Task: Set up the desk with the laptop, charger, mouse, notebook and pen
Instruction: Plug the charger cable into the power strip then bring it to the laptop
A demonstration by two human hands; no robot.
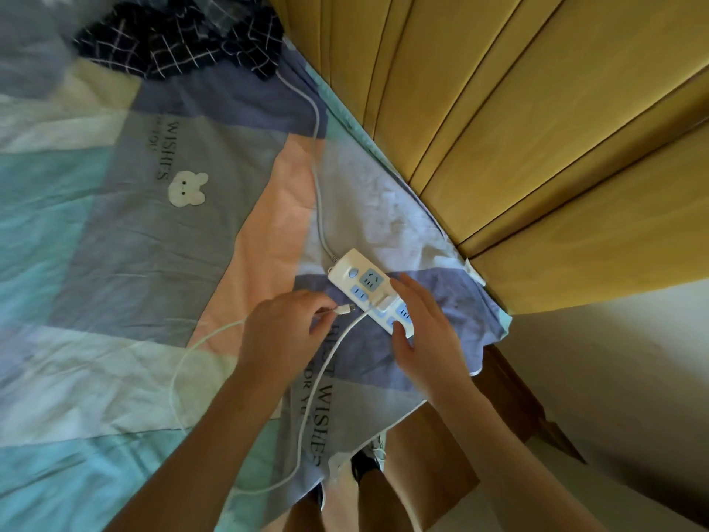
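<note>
A white power strip [358,276] with blue sockets lies on the patchwork bedsheet [134,232] near the bed's corner. My left hand [284,332] pinches the plug end of a white charger cable [307,408], its connector tip [344,309] pointing at the strip. The cable loops back over the sheet toward me. My right hand [426,332] rests over the strip's near end, fingers around a white charger block [383,299] plugged in there; most of the block is hidden by the hand.
The strip's own grey cord [316,163] runs up the bed to a dark checked cloth [180,36]. A padded yellow headboard [537,128] stands on the right. Below it are a pale floor [614,378], a brown bed frame and my feet.
</note>
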